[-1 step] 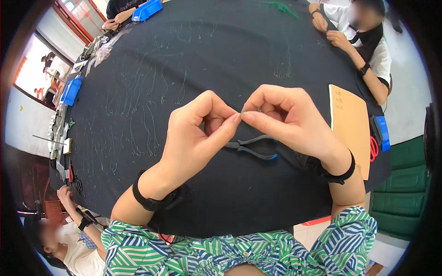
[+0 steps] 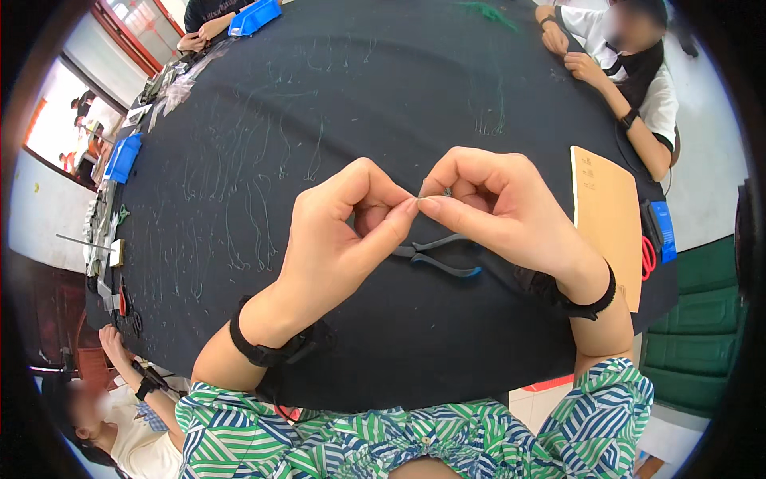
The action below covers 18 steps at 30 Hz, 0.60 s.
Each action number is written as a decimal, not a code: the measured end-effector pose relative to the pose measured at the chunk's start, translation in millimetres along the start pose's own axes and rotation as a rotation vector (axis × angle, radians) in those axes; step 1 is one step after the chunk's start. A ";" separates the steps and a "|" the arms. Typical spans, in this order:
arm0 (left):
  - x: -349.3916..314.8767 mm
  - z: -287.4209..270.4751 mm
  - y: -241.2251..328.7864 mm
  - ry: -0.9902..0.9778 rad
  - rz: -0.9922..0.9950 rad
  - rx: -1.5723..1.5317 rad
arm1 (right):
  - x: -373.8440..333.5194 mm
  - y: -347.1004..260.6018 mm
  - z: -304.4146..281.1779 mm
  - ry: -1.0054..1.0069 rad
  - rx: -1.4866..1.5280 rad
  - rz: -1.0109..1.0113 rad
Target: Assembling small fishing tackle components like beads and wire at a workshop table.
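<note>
My left hand (image 2: 339,231) and my right hand (image 2: 503,203) meet fingertip to fingertip above the middle of the table. Each is closed in a pinch of thumb and forefinger, and what lies between the tips is too small to make out. Under the hands, partly covered by them, a pair of pliers (image 2: 447,267) with grey-blue handles lies on the black cloth (image 2: 383,343). Many thin green threads (image 2: 259,211) are laid out on the cloth to the left, with tiny pieces at their ends. More threads (image 2: 501,100) lie farther off on the right.
A tan cardboard sheet (image 2: 606,231) lies right of my right hand, beside red-handled scissors (image 2: 648,257) and a blue packet (image 2: 663,230). Blue bins (image 2: 124,158), plastic bags (image 2: 177,92) and small tools line the left edge. A green tangle of thread (image 2: 491,13) lies at the back. Other people sit around the table.
</note>
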<state>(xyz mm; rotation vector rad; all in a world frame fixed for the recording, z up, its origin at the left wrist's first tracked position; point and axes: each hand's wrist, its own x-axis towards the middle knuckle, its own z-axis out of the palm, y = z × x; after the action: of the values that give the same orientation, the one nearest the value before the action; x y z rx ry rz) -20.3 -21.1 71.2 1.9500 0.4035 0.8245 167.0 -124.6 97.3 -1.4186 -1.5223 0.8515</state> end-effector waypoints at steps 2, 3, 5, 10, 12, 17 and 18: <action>-1.3 -2.9 6.0 -0.045 -0.001 0.060 | -1.6 -0.4 0.8 0.014 0.096 0.032; -2.7 -6.1 10.7 -0.087 -0.001 0.123 | -1.3 2.3 -0.6 -0.002 0.120 0.003; -7.4 -14.5 22.4 -0.056 -0.011 0.194 | -1.1 1.8 -5.7 0.012 0.067 -0.033; -28.0 -66.7 74.5 -0.286 -0.038 0.272 | -3.0 -4.3 -21.9 0.033 -0.053 -0.005; -20.1 -73.7 78.4 -0.413 -0.122 0.262 | -2.8 -0.6 -24.2 0.041 -0.068 -0.014; 1.3 -38.8 23.4 -0.070 -0.071 0.159 | -0.3 7.1 -19.5 0.034 -0.052 -0.009; 1.2 -30.6 12.4 -0.153 -0.095 0.035 | 2.0 7.8 -17.7 0.039 -0.054 -0.031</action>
<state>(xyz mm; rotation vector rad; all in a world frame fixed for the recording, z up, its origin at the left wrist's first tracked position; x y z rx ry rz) -41.3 -6.9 92.3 1.9942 0.4182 0.6070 186.3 -123.1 97.4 -1.4388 -1.5443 0.7653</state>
